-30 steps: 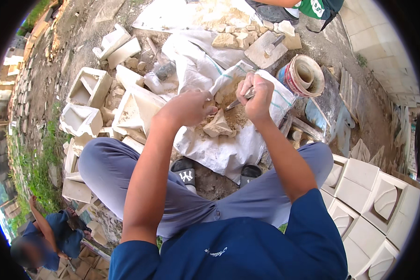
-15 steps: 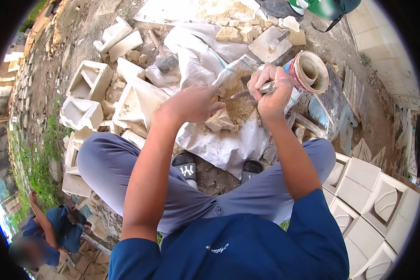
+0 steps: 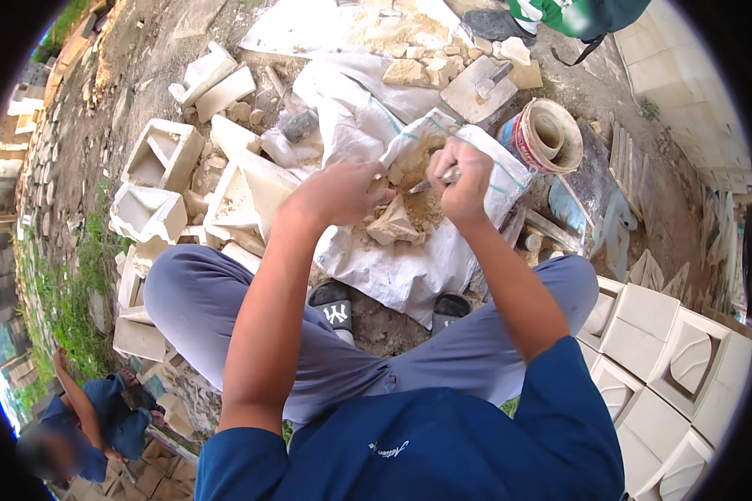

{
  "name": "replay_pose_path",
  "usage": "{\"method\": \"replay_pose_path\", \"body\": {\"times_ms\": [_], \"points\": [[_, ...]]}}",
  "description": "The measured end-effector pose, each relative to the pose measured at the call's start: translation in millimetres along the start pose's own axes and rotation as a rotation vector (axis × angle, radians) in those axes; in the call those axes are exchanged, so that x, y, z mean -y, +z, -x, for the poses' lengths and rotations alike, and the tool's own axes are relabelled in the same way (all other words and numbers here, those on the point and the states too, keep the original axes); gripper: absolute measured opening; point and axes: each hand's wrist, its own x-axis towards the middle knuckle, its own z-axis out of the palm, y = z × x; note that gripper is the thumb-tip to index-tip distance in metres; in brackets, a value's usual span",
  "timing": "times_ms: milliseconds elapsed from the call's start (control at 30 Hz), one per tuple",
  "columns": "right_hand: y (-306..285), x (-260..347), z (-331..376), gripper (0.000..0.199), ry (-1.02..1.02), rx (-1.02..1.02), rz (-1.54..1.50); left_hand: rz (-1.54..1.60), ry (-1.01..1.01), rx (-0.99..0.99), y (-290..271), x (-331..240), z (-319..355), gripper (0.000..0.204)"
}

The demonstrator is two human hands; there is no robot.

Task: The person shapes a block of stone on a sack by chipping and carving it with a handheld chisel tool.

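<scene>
My right hand (image 3: 462, 179) is closed in a fist around a pointed metal hand tool (image 3: 423, 185). The tool's tip points left, over sandy yellow powder (image 3: 430, 209) on a white woven sack (image 3: 393, 271). Facing it from the left, my left hand (image 3: 342, 194) has its fingers curled, the thumb just above a pale broken stone chunk (image 3: 393, 224). What lies inside those fingers, if anything, is hidden. More yellow crumbly material (image 3: 411, 165) sits between the two hands.
Hollow cream molded blocks (image 3: 160, 159) and rubble lie left. A paint bucket (image 3: 547, 138) and a plastering trowel on a board (image 3: 480, 88) stand beyond my right hand. Patterned blocks (image 3: 643, 334) are stacked at lower right. Another person (image 3: 100, 417) works at lower left, and someone in green (image 3: 560, 17) sits ahead.
My right hand has moved slightly left and down and turned, its knuckles now facing up. The sack's right side shows more. My left hand has shifted only slightly.
</scene>
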Motion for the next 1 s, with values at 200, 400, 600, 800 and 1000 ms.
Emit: {"method": "replay_pose_path", "body": {"times_ms": [200, 400, 600, 800, 1000], "points": [[16, 43, -16, 0.042, 0.082, -0.154, -0.242, 0.034, 0.042, 0.049, -1, -5, 6, 0.048], [13, 9, -4, 0.045, 0.139, -0.027, -0.081, 0.013, -0.024, 0.046, -4, -7, 2, 0.047], [8, 38, -13, 0.047, 0.131, -0.087, -0.234, 0.063, 0.067, 0.003, -1, -8, 9, 0.046], [10, 13, -12, 0.039, 0.129, -0.023, -0.077, 0.001, -0.014, 0.053, -4, 0, 4, 0.046], [-12, 40, 2, 0.050, 0.084, -0.035, -0.240, 0.076, 0.034, 0.010, -7, -12, 9, 0.047]]}}
